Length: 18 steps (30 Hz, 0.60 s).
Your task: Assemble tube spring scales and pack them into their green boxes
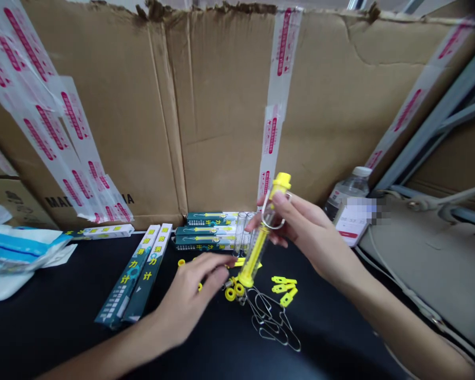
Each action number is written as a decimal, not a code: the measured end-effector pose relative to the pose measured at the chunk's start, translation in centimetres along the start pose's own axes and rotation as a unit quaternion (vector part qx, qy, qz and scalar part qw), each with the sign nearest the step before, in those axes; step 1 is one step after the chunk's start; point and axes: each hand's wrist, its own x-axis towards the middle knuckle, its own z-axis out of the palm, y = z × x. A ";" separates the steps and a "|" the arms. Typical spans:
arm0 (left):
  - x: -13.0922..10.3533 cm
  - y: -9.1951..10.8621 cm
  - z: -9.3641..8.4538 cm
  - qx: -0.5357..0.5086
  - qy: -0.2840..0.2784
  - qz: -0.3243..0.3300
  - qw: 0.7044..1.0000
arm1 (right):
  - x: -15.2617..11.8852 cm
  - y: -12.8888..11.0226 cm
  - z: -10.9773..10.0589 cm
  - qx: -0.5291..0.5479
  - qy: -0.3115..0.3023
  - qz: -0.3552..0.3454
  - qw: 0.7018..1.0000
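Observation:
A spring scale (256, 252), a clear tube with yellow inner part and yellow end caps, is held tilted in my right hand (295, 216). A metal ring (266, 212) hangs at its upper end, by my thumb. My left hand (196, 293) is open, fingers stretched toward the scale's lower end and apart from it. Its fingertips are over small yellow parts, partly hidden. Below the scale lie yellow ring caps (230, 294), several metal hooks (271, 319) and flat yellow tabs (284, 288). Behind it stand clear tubes (238, 232).
Printed boxes lie stacked at the back (206, 231), and two longer boxes (132, 274) lie at left. A blue-white packet (24, 248) is far left. At right are a plastic bottle (354, 184) and a phone-like white card (352, 221). Large cardboard (221, 105) walls the back.

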 end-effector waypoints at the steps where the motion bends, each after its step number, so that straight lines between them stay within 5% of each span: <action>1: -0.9 0.1 0.5 -0.010 -0.011 -0.006 1.000 | 0.6 -0.5 0.3 -0.038 -0.013 -0.010 0.999; 4: -2.7 0.2 1.7 -0.051 -0.027 -0.076 0.995 | 1.6 -1.2 1.3 -0.134 -0.056 -0.028 0.989; 8: -3.5 0.2 2.8 -0.162 -0.059 -0.143 0.975 | 2.1 -1.2 2.0 -0.111 -0.071 -0.031 0.991; 14: -4.7 -1.2 4.6 -0.036 0.012 -0.070 0.997 | 2.6 -0.9 1.8 -0.047 -0.094 0.017 0.994; 18: -4.9 -1.6 5.1 -0.036 0.033 -0.077 0.996 | 2.6 -1.0 1.9 -0.025 -0.116 0.029 0.993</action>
